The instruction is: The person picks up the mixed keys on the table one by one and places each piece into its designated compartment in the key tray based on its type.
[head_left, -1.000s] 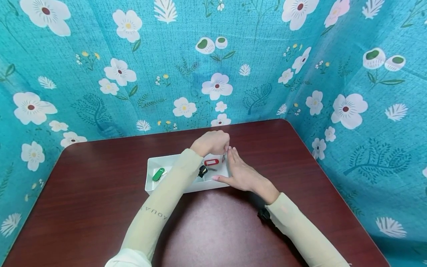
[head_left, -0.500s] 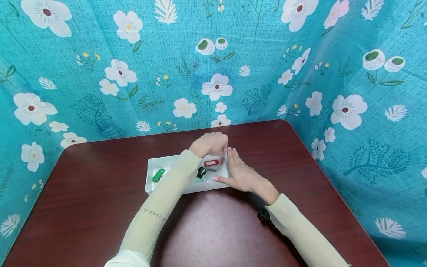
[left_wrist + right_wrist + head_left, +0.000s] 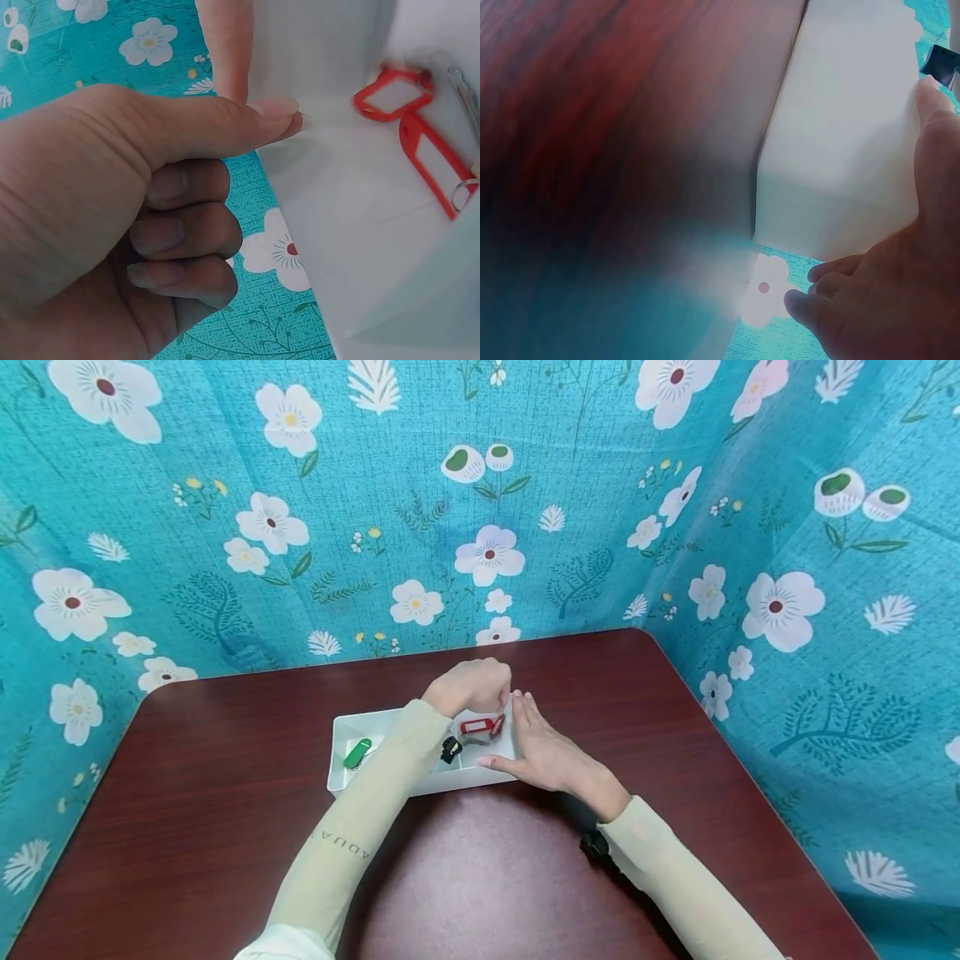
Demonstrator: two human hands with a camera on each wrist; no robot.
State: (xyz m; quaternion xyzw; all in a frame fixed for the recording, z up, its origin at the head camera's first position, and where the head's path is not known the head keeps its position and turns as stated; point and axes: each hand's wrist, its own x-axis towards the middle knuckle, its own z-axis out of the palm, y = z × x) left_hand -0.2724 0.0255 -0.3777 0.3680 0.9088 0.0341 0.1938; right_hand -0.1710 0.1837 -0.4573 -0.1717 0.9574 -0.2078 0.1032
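Observation:
My left hand is over the right part of a white divided box. In the left wrist view its thumb and index fingertip meet and the other fingers curl in, with nothing visible between them. Below it in the box lie two red key tags, one nearer the box's right end and one beside it; the first is blurred in the left wrist view. A metal key shows near the tags. My right hand rests with straight fingers along the box's right end, its thumb on the near rim.
A green key tag lies in the left part of the box. A small black-headed item is near the middle, partly behind the left sleeve. The box stands on a dark red-brown table, with a flowered blue curtain behind.
The red tag that hung below my left fingers has gone down beside the other red tag. My left hand has shifted slightly left and nearer; the right hand stays put.

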